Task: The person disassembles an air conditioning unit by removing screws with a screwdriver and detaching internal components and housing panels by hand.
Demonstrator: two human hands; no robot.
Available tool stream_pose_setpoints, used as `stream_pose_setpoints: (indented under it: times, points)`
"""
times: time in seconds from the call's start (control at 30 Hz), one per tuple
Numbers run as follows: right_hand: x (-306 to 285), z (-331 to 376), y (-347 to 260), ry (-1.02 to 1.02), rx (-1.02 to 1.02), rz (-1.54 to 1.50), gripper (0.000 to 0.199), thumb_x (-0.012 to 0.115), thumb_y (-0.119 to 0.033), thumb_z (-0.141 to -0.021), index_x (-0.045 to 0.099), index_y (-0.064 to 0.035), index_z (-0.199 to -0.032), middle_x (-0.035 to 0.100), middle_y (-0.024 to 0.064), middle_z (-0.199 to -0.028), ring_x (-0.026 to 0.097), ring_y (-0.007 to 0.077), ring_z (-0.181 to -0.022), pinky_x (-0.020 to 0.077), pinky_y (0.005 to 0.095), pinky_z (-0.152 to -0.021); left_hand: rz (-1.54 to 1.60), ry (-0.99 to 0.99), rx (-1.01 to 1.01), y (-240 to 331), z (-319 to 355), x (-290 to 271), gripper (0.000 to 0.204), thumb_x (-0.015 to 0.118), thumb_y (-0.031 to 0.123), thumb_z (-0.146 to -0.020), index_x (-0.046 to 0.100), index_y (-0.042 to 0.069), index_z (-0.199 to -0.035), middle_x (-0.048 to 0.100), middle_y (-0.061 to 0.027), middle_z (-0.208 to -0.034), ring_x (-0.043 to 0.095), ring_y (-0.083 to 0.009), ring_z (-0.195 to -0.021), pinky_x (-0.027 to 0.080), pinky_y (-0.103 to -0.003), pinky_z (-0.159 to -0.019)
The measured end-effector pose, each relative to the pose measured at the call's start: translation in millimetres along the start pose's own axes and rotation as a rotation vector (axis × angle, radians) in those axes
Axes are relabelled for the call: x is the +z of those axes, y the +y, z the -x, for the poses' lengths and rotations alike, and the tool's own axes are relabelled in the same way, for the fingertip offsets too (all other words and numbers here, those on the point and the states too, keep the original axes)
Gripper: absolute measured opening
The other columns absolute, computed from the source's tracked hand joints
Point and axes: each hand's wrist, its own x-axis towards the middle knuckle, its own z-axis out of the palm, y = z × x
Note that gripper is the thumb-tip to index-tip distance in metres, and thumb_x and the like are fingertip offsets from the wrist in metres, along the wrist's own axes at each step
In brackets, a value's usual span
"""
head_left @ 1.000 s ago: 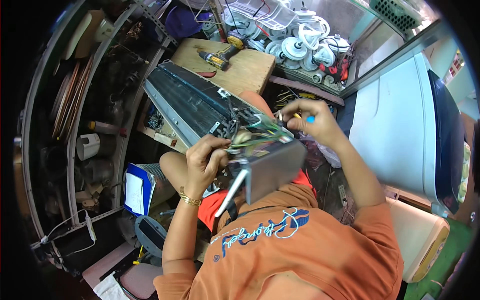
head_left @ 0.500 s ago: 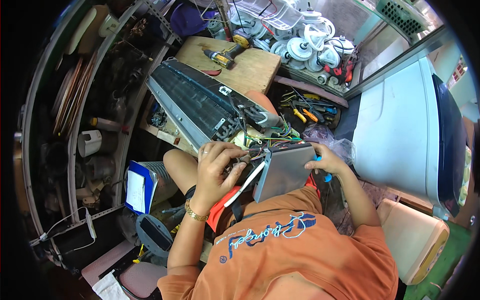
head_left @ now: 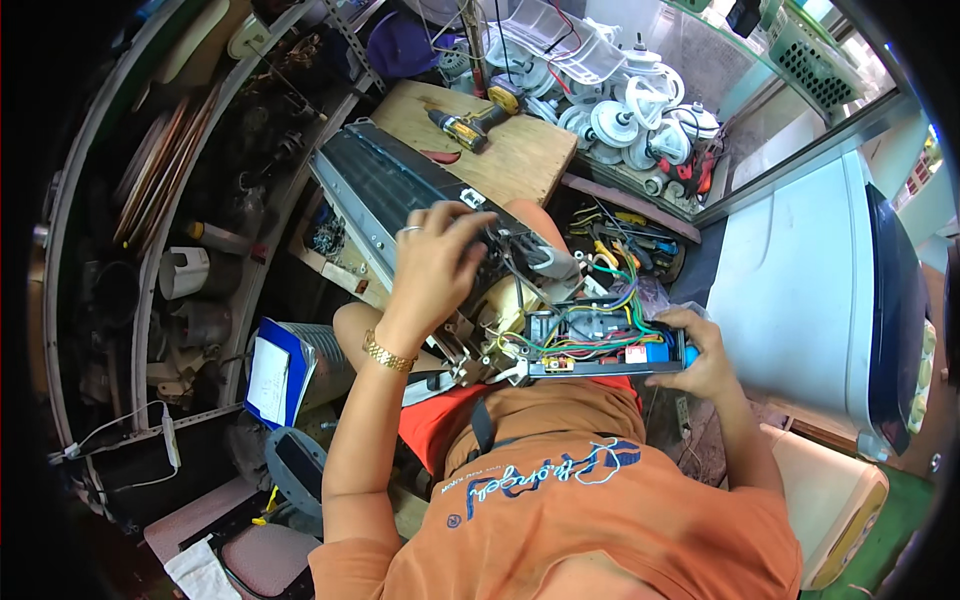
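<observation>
In my right hand (head_left: pixel 697 352) is the right end of an open electrical control box (head_left: pixel 605 369), its fingers wrapped round the edge. Coloured wires (head_left: pixel 600 318) and a blue component (head_left: pixel 656 351) fill the box. A bit of blue, seemingly part of a tool, shows by the right fingers. My left hand (head_left: pixel 438 262) hovers over the end of an air-conditioner indoor unit (head_left: pixel 385 180) with a black finned coil, its fingers bent and apart. Dark pipe ends and a cable lie beside those fingertips; contact is unclear. A cream plastic part (head_left: pixel 508 306) sits between the hands.
A yellow-black cordless drill (head_left: pixel 466 128) rests on the wooden board (head_left: pixel 535 150) behind the unit. Hand tools (head_left: pixel 630 245) lie to its right. White round parts (head_left: pixel 620 125) are piled at the back. Metal shelving (head_left: pixel 150 300) stands left, a large pale-blue appliance (head_left: pixel 790 290) right.
The control box has turned from its plain metal back to its open, wired side. My left hand has moved up from beside the box to the coil's end.
</observation>
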Motion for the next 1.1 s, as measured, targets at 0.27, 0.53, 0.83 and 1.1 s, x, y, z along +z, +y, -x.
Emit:
stream_pose_setpoints:
  times: [0.27, 0.53, 0.83, 1.1]
  points:
    - [-3, -12, 31, -0.017, 0.212, -0.228, 0.075, 0.100, -0.021, -0.056, 0.063, -0.0022, -0.118, 0.066, 0.0085, -0.119, 0.063, 0.0187, -0.111, 0.0489, 0.0335, -0.097, 0.213, -0.520, 0.250, 19, -4, 15, 0.034, 0.060, 0.006, -0.082, 0.071, 0.016, -0.112, 0.069, -0.0059, -0.122, 0.054, -0.0296, -0.132, 0.029, -0.061, -0.113]
    - [-27, -92, 106, -0.138, 0.291, -0.620, 0.053, 0.069, -0.017, -0.084, 0.059, 0.0014, -0.133, 0.068, 0.0119, -0.124, 0.058, 0.0078, -0.058, 0.0487, 0.0211, -0.051, 0.131, -0.396, 0.277, 21, 9, 15, 0.027, 0.065, 0.022, -0.086, 0.069, 0.008, -0.109, 0.064, -0.0091, -0.118, 0.051, -0.0295, -0.132, 0.030, -0.061, -0.114]
    - [-77, -303, 192, 1.072, 0.414, -0.944, 0.026, 0.078, -0.031, -0.090, 0.064, -0.0092, -0.088, 0.058, 0.0027, -0.068, 0.053, 0.0162, -0.053, 0.0485, 0.0343, -0.055, 0.075, -0.408, 0.183, 19, 11, 15, 0.036, 0.071, 0.017, -0.086, 0.060, 0.008, -0.118, 0.061, -0.0110, -0.122, 0.051, -0.0321, -0.136, 0.033, -0.057, -0.117]
    - [87, -354, 380, 1.061, 0.969, -1.365, 0.045, 0.059, -0.051, -0.100, 0.048, -0.0136, -0.122, 0.049, 0.0121, -0.111, 0.052, 0.0329, -0.100, 0.0422, 0.0631, -0.084, 0.107, -0.397, 0.032, 18, -6, 22, 0.033, 0.077, 0.021, -0.080, 0.066, 0.013, -0.110, 0.055, -0.0116, -0.138, 0.041, -0.0406, -0.139, 0.034, -0.058, -0.114]
